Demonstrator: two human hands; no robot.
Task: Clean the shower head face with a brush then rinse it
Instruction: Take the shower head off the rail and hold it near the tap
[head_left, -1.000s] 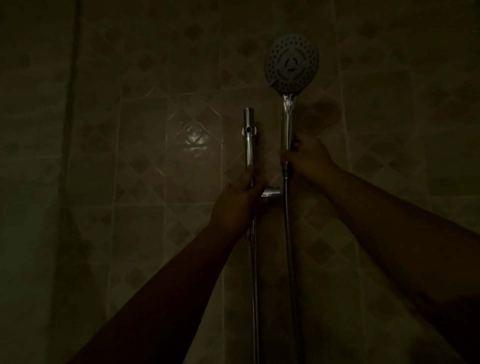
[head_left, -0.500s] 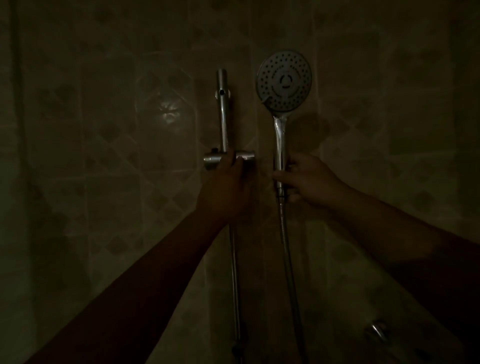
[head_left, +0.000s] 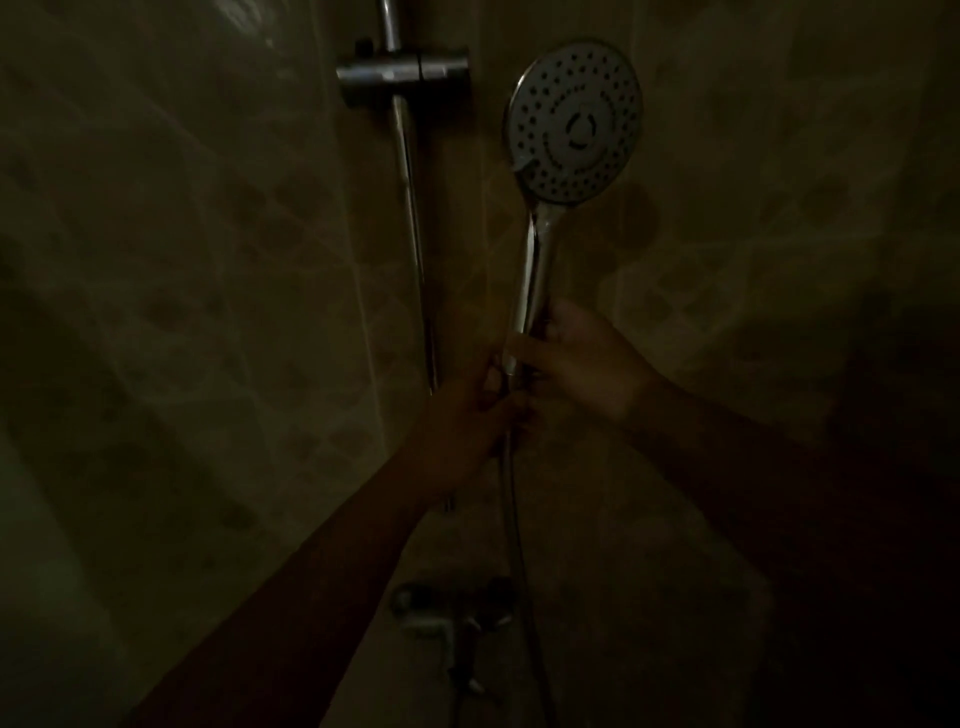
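Observation:
The room is very dark. A round chrome shower head (head_left: 574, 122) faces me, its dotted face upright above a shiny handle (head_left: 535, 270). My right hand (head_left: 576, 358) grips the bottom of that handle. My left hand (head_left: 467, 415) is closed around the hose (head_left: 517, 519) just below the handle, touching my right hand. The shower head is off its holder (head_left: 402, 73) and apart from the rail. No brush is visible.
A vertical chrome rail (head_left: 413, 223) runs down the tiled wall (head_left: 208, 260), with the empty holder clamped near its top. A mixer tap (head_left: 452, 613) sits low on the wall, below my hands. The hose hangs down past it.
My left hand has let go of the holder on the rail and moved right onto the hose under the handle. The view has tilted down, bringing the tap into sight.

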